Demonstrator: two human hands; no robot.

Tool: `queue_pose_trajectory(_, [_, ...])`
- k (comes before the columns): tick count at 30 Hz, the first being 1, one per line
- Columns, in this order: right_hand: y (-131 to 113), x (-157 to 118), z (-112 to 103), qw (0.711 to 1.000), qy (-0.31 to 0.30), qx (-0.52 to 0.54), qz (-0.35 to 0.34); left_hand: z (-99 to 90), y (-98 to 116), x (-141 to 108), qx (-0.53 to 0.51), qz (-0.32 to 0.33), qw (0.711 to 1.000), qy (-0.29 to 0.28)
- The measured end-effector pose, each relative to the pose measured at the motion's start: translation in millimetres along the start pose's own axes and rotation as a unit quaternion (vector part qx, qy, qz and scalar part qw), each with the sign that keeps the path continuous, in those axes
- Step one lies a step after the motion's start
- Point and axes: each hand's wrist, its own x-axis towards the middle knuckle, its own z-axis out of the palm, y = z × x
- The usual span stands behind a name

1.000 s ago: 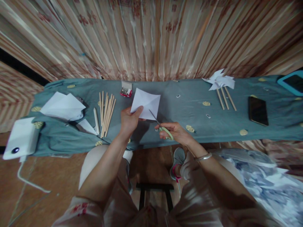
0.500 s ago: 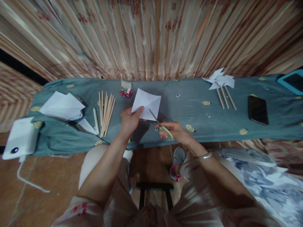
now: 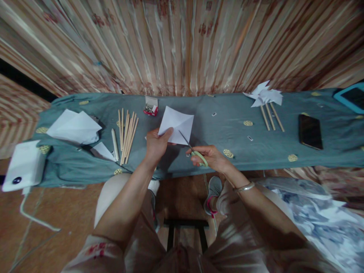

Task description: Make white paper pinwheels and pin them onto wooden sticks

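Note:
A white square sheet of paper (image 3: 179, 120) with crease lines is pinched at its near left edge by my left hand (image 3: 158, 144), thumb on top. My right hand (image 3: 212, 157) grips light green-handled scissors (image 3: 200, 158). Their dark blades lie at the near right part of the sheet, pointing toward its middle; whether they are parted is too small to tell. Left of my left hand lies a bunch of wooden sticks (image 3: 129, 138). Just beyond the sheet sits a small open red and white box (image 3: 150, 107) with small metallic pieces inside.
On the left are stacked white papers (image 3: 74, 127), a whitish pen-like stick (image 3: 115, 144) and a white device (image 3: 24, 165). Paper pinwheels (image 3: 265, 96) on sticks, a black phone (image 3: 310, 131) and a blue-framed device (image 3: 352, 98) lie right. A clear bag of paper (image 3: 321, 220) stands by my right leg.
Almost nothing differs. Both hands, the paper and the scissors keep the same places, and the view has shifted only slightly.

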Motion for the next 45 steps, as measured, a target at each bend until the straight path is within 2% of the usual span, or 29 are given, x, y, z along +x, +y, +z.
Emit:
queue_pose_trajectory(25, [3, 2, -1, 1.0, 0.005, 0.01, 0.003, -0.9, -3, 1, 0.006, 0.004, 1.0, -0.002])
queue_pose_trajectory(32, [-2, -2, 0, 1.0, -0.017, -0.02, 0.009, -1.9, -3, 2, 0.005, 0.007, 1.0, 0.005])
queue_pose_trajectory(35, [-9, -6, -7, 0.999, -0.033, -0.034, 0.027, -3.7, -1, 4, -0.01, 0.006, 1.0, 0.011])
queue_pose_trajectory(40, [-24, -15, -31, 0.993, -0.065, -0.088, 0.049, -5.8, 1, 5, -0.016, -0.004, 1.0, 0.018])
queue_pose_trajectory(43, [-30, -20, -45, 0.993, -0.046, -0.105, 0.035, -5.0, 1, 5, -0.016, -0.007, 1.0, 0.017])
queue_pose_trajectory(45, [-30, -19, -51, 0.995, -0.009, -0.1, 0.014, -3.7, 1, 3, -0.016, -0.011, 1.0, 0.011])
